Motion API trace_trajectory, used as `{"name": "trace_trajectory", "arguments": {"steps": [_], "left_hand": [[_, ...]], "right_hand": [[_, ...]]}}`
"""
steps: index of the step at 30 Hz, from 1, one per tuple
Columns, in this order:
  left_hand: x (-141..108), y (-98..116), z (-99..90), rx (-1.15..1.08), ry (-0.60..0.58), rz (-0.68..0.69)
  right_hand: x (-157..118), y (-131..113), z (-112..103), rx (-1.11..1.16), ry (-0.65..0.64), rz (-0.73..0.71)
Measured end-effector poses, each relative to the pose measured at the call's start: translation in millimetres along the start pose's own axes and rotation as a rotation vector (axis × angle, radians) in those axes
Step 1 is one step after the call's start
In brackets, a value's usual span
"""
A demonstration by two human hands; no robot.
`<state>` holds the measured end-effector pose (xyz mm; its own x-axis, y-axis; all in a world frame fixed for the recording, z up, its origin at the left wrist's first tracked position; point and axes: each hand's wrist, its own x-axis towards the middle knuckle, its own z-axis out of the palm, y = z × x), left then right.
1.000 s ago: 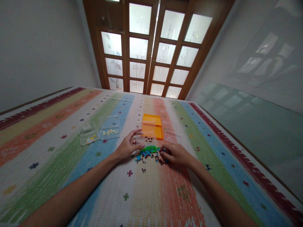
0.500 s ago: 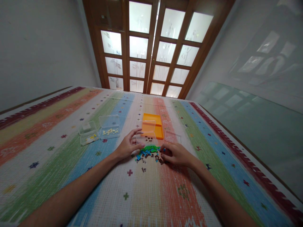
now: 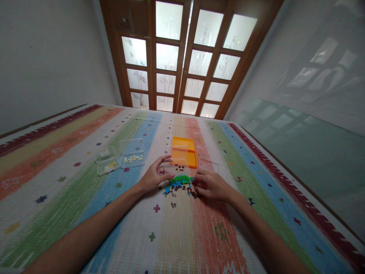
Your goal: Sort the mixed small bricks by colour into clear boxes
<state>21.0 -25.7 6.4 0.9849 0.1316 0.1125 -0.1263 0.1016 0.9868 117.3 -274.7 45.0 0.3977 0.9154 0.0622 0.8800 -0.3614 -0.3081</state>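
My left hand [image 3: 154, 176] is curved round the left end of a small clear plastic box [image 3: 184, 164], fingers behind it and thumb in front. Several small brown bricks [image 3: 179, 168] lie in this box, and its clear lid stands raised at the back. In front of the box is a loose pile of tiny green and blue toy bricks [image 3: 180, 182], with brown ones [image 3: 194, 194] scattered along its near edge. My right hand [image 3: 209, 185] rests at the pile's right side, its fingers bent and pinched low among the pieces. Whatever is between those fingertips is too small to make out.
Behind the box lies an open orange case [image 3: 184, 142]. Two clear boxes stand open on the left, one with pale pieces [image 3: 132, 159], the other with yellow pieces [image 3: 110, 166]. A clear lid or box [image 3: 208, 163] is near my right hand. A striped cloth [image 3: 137, 236] covers the table.
My right hand has shifted very slightly at the pile's right edge. The left hand and the boxes stay where they were.
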Motion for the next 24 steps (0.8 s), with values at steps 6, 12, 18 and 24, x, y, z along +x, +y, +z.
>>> {"name": "trace_trajectory", "arguments": {"steps": [6,12,18,24], "left_hand": [[-0.9,1.1,0.4,0.005,0.001,-0.009],[-1.0,2.1,0.6,0.009,0.002,-0.015],[-1.2,3.4,2.0,0.01,0.009,-0.011],[-1.2,3.7,2.3,0.001,0.004,-0.014]], "right_hand": [[2.0,-2.8,-3.8,-0.036,-0.078,-0.009],[3.4,-5.8,-2.1,-0.131,-0.105,0.014],[4.2,-10.6,6.3,-0.248,-0.074,0.045],[4.7,-13.2,5.7,-0.206,-0.059,0.053]]}}
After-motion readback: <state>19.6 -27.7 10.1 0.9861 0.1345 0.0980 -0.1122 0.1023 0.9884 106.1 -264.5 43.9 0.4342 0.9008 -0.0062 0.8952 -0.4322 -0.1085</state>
